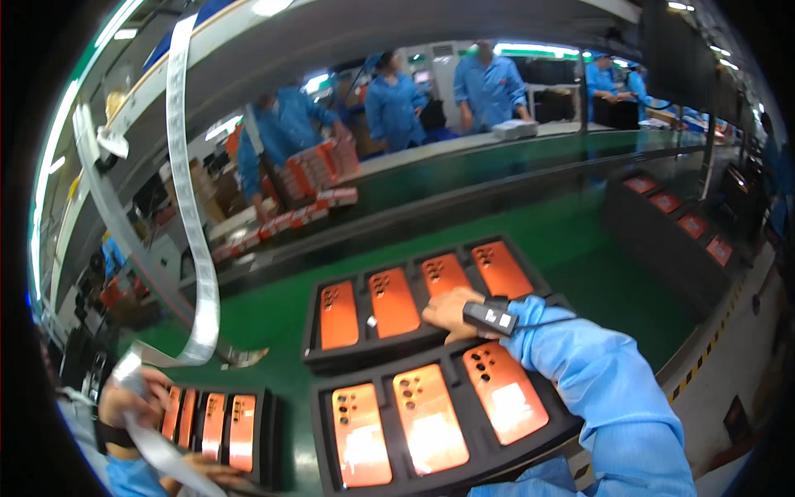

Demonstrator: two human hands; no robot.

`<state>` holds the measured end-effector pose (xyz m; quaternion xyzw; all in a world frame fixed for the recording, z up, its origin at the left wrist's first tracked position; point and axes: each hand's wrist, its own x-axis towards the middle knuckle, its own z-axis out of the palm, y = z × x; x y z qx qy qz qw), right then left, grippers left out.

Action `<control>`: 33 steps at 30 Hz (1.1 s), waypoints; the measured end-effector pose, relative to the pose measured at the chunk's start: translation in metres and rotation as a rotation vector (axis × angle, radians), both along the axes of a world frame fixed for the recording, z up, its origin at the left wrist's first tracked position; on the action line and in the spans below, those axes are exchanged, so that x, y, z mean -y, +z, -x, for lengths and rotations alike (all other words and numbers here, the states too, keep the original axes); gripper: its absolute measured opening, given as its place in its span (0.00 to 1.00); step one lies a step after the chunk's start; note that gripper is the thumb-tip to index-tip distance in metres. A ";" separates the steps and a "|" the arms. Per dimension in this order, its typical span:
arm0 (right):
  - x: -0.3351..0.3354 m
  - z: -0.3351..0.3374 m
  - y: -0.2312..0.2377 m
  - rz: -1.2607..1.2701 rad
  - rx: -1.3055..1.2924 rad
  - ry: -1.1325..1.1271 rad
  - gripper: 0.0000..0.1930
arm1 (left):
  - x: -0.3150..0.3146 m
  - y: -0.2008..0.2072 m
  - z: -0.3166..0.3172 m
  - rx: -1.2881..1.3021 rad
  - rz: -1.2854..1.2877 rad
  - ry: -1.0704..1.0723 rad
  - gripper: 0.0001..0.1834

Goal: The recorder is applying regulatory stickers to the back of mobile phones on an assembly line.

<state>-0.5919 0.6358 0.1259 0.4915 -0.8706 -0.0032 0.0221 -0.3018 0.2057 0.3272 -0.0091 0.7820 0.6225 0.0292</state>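
Observation:
My right hand (454, 312) reaches over the lower end of an orange phone (444, 272) in the far black tray (331, 360). Its fingers point left, the thumb apart from them, with no object visible in them. A dark device is strapped at the wrist. Other orange phones lie camera side up, including one (395, 302) with a small white piece at its edge. The near black tray (389, 377) holds similar phones (360, 435). At the lower left, my left hand (132, 402), with a black wristband, is closed on a long whitish label strip (189, 224).
A smaller tray (267, 435) of orange phones sits beside my left hand. Below it is another hand (211, 470), whose owner I cannot tell. Green belts (580, 248), a dark tray stack (662, 240) and co-workers in blue (489, 87) lie beyond; red-white boxes (319, 170) stand opposite.

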 end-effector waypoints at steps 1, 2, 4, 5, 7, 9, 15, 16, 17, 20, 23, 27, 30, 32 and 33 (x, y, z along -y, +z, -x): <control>-0.001 0.010 -0.005 -0.002 0.000 0.080 0.22 | 0.016 0.017 -0.016 -0.123 0.083 0.122 0.27; -0.004 0.009 -0.001 0.027 0.015 0.090 0.21 | 0.040 0.030 -0.034 -0.087 0.078 0.158 0.27; -0.013 0.006 0.009 0.079 -0.004 0.123 0.18 | 0.101 0.050 -0.075 -0.071 0.265 0.351 0.26; -0.012 0.007 0.014 0.116 0.022 0.142 0.18 | 0.115 0.066 -0.104 -0.048 0.379 0.463 0.25; -0.016 0.013 0.016 0.228 -0.018 0.179 0.16 | 0.137 0.078 -0.131 -0.020 0.598 0.620 0.24; -0.017 0.004 0.042 0.432 -0.119 0.238 0.15 | 0.135 0.077 -0.138 -0.069 0.605 0.575 0.23; -0.041 -0.080 0.109 0.442 -0.119 0.146 0.16 | 0.094 -0.007 -0.079 -0.059 0.345 0.392 0.21; -0.048 -0.103 0.112 0.449 -0.100 0.123 0.16 | 0.088 -0.016 -0.069 -0.016 0.299 0.347 0.20; -0.053 -0.126 0.111 0.471 -0.101 0.119 0.17 | 0.080 -0.033 -0.061 -0.012 0.246 0.323 0.19; -0.065 -0.184 0.094 0.381 -0.083 0.113 0.23 | 0.042 -0.091 -0.009 -0.029 0.117 0.244 0.16; -0.065 -0.217 0.063 0.274 0.072 0.085 0.18 | 0.006 -0.140 0.026 0.151 -0.171 0.240 0.15; -0.071 -0.220 0.033 0.239 0.067 0.042 0.16 | -0.049 -0.173 0.053 0.210 0.062 0.109 0.16; -0.070 -0.219 0.032 0.247 0.070 0.043 0.15 | -0.090 -0.176 0.051 0.209 0.114 0.067 0.17; -0.070 -0.219 0.030 0.249 0.083 0.053 0.15 | -0.104 -0.176 0.049 0.236 0.123 0.013 0.17; -0.070 -0.219 0.028 0.254 0.077 0.068 0.14 | -0.112 -0.175 0.047 0.185 0.162 0.009 0.20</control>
